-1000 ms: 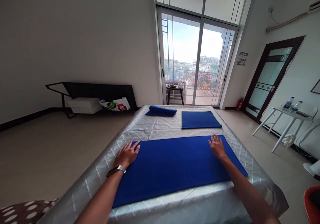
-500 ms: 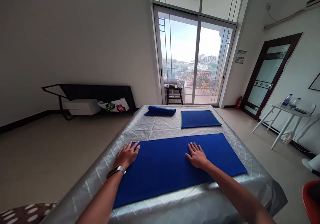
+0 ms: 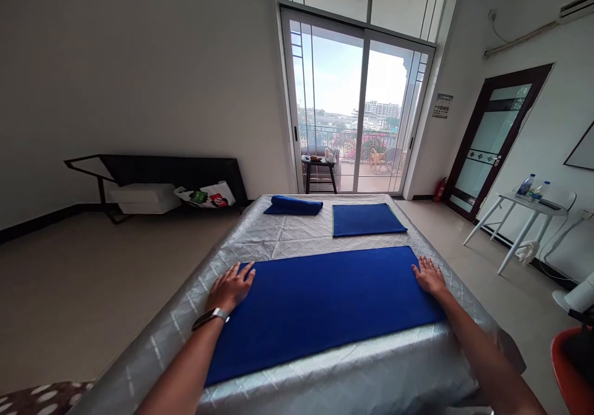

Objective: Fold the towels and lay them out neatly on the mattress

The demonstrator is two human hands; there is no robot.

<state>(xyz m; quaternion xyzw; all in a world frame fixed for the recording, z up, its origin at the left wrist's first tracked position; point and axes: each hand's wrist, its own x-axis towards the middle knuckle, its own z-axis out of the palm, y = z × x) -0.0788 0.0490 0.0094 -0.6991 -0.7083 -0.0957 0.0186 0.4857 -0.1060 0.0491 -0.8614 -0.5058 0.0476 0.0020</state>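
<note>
My left hand [image 3: 231, 288] lies spread, palm down, at the far left corner of the large blue cloth [image 3: 325, 303], just where it was a moment ago. From there the cloth stretches flat across the silver cover [image 3: 260, 235], its middle now free of hands. My right hand [image 3: 429, 278], fingers spread too, has gone from mid-cloth to the right edge, so I judge my hands now span its width.

Large cloth [image 3: 320, 313], plain royal blue; smaller flat cloth [image 3: 369, 220], blue with green edging — silver-grey cover [image 3: 290, 234], patterned in paler diamonds.
</note>
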